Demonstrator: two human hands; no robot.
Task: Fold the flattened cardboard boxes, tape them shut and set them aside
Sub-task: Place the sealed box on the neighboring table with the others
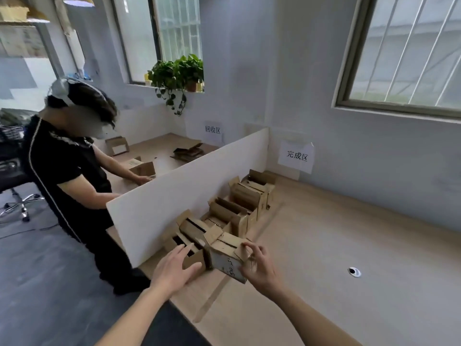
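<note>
A small folded cardboard box (224, 260) with black scribbles on its side stands slightly tilted at the near end of a row of boxes (239, 208). The row runs along a white divider panel (174, 193). My right hand (260, 267) holds the box's right end, fingers curled over its open flap and thumb against its lower edge. My left hand (174, 267) is spread with straight fingers, its fingertips at a neighbouring open box (192, 258) just left of the held one.
The wooden table (324, 258) stretches right, with a cable grommet (354, 272) in it. Another person (72, 176) in black works on a box (142, 168) behind the divider. Paper signs (296, 156) hang on the wall. An office chair (15, 186) stands at the left.
</note>
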